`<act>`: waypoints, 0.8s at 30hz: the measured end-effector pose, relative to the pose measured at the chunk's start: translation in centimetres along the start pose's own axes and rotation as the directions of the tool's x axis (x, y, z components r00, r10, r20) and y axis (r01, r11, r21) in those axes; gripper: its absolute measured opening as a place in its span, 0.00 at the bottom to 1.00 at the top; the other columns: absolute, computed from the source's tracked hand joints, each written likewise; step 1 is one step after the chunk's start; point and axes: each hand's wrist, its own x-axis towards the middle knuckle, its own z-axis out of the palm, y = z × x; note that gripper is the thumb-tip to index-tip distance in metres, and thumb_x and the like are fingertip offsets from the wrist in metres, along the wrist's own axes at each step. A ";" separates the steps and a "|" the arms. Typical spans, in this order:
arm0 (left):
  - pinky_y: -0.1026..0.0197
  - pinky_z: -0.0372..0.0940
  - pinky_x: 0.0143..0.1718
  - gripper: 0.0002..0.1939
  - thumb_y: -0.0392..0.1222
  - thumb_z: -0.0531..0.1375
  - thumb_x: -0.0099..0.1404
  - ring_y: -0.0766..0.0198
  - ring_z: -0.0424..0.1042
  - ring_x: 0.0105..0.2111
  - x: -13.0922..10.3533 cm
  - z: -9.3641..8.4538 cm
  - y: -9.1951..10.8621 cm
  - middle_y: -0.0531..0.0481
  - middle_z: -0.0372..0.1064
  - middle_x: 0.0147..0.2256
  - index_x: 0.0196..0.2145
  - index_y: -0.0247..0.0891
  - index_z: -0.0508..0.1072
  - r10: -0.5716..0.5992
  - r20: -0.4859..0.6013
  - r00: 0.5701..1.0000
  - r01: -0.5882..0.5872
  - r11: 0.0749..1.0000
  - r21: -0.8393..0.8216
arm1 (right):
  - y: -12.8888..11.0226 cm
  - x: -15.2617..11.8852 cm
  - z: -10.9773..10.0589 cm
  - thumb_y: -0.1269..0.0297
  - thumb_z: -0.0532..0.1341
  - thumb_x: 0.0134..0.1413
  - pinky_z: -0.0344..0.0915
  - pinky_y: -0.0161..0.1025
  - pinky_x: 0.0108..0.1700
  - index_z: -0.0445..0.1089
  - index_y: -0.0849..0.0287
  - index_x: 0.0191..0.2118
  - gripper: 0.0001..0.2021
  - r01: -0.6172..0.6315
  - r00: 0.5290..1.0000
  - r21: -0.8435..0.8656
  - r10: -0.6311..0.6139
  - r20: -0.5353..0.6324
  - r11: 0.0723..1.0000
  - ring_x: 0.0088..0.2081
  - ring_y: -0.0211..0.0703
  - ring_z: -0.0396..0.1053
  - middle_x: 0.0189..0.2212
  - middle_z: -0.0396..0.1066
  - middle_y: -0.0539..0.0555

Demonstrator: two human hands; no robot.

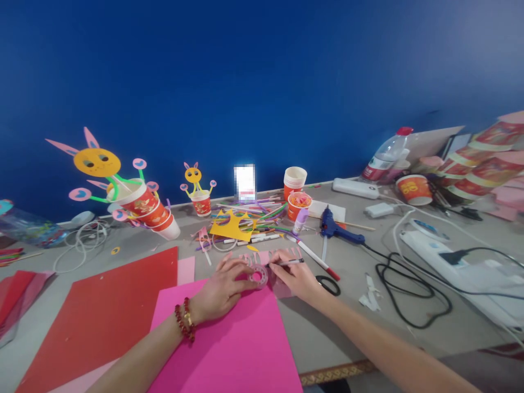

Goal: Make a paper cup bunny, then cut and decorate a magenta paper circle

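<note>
My left hand (229, 284), a beaded bracelet on its wrist, rests over a magenta sheet of paper (229, 349). Its fingers press on a small, clear pinkish ring (258, 277), perhaps a tape roll or round template, at the sheet's far edge. A pen (291, 262) is pinched in my right hand (297, 281), its tip end close to the ring's right side. Light pink paper (282, 286) lies partly under both hands. Just right of my right hand are the black handles of scissors (328, 285). A red-capped white marker (317, 259) lies behind them.
Red paper (114, 305) spreads to the left. Behind my hands lie a cut yellow card (233, 226) and several pipe cleaners. A blue glue gun (339, 229), its black cord (409, 295), and a power strip (462, 273) occupy the right. Cup figures (143, 202) stand at left.
</note>
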 end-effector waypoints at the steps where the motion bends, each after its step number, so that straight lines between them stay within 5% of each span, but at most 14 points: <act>1: 0.41 0.43 0.64 0.28 0.29 0.51 0.65 0.56 0.58 0.59 0.0 0.0 0.0 0.53 0.65 0.55 0.57 0.57 0.67 -0.004 0.004 1.000 0.004 1.000 -0.005 | 0.0 -0.1 0.0 0.65 0.55 0.62 0.62 0.35 0.35 0.67 0.55 0.33 0.06 0.008 1.000 -0.007 -0.008 -0.002 1.000 0.30 0.40 0.68 0.27 0.69 0.48; 24: 0.42 0.39 0.65 0.25 0.30 0.52 0.67 0.57 0.56 0.59 0.0 -0.1 0.2 0.54 0.66 0.55 0.56 0.55 0.68 -0.004 -0.003 1.000 0.004 1.000 -0.013 | -2.1 -4.4 0.7 0.70 0.53 0.62 0.61 0.36 0.32 0.64 0.55 0.34 0.06 0.228 0.969 -0.290 -0.244 -0.022 0.930 0.28 0.43 0.68 0.25 0.68 0.50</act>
